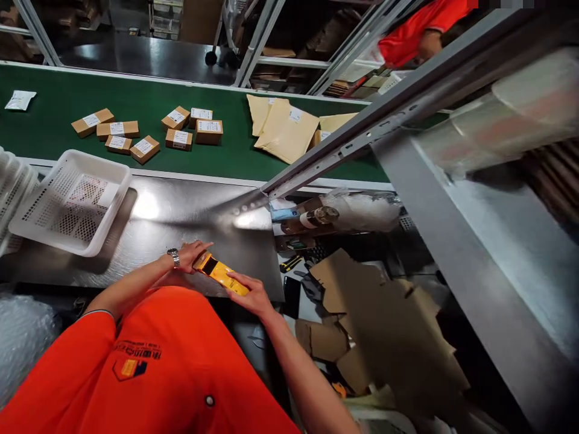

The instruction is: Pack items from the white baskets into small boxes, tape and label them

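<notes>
A slim yellow box [221, 275] with a black patch near its left end is held slantwise just above the steel table [181, 241], close to my body. My right hand [251, 295] grips its near right end, fingers along the top edge. At the other end, my left hand [190, 256], wearing a metal watch, holds it with the fingers reaching along its far side. What the box contains cannot be seen.
A white perforated basket [113, 193] stands left. Behind, a green conveyor [149, 96] carries several labelled cartons [208, 132] and padded mailers [287, 129]. Flattened cardboard [380, 319] lies at right beneath a slanting metal post [335, 150]. Another person's red sleeve [416, 30] shows top right.
</notes>
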`<state>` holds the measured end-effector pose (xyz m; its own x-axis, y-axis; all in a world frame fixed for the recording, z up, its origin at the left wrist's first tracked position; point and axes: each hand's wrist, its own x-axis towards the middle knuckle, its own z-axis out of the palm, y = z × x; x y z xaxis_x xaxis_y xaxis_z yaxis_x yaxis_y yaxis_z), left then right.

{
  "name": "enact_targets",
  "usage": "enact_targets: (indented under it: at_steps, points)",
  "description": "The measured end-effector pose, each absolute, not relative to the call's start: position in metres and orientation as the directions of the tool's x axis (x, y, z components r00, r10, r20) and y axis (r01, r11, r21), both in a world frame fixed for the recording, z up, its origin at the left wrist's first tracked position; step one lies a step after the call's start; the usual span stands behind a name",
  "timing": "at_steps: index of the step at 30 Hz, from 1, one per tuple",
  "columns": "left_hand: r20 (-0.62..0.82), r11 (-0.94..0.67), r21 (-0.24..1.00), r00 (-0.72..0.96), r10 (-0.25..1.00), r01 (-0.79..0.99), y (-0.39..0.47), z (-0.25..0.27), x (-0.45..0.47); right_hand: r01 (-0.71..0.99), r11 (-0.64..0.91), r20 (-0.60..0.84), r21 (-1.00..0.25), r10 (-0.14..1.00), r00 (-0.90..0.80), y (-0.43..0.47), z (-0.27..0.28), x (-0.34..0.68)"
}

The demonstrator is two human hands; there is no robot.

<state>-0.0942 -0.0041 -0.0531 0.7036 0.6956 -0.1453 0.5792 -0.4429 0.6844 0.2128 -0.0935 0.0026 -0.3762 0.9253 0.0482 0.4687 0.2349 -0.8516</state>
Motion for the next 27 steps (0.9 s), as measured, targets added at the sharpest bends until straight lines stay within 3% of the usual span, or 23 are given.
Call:
enact_targets:
  at_steps: [3,6,13,20,27]
  points:
    - [-0.078,-0.399,0.785,0.715,0.694,0.473,0.002,-0.051,-0.104,0.451,0.278,0.064,-0.848,0.899,-0.434,-0.079,0.020,0.195]
    - [-0.066,-0.396,0.792,0.709,0.702,0.466,0.007,-0.046,-0.127,0.459,0.274,0.010,-0.845,0.867,-0.499,-0.060,0.039,0.174]
    - [-0.260,-0.263,0.614,0.505,0.823,0.744,0.005,-0.037,-0.221,0.645,0.284,-0.227,-0.710,0.774,-0.591,-0.027,0.080,0.176]
    - [-0.407,-0.063,0.428,0.254,0.877,0.902,-0.014,-0.058,-0.256,0.674,0.265,-0.279,-0.690,0.762,-0.585,-0.011,0.024,0.102]
    - [-0.355,-0.278,0.389,0.421,0.835,0.878,-0.043,-0.067,-0.184,0.676,0.221,-0.307,-0.703,0.763,-0.569,-0.004,0.005,0.103]
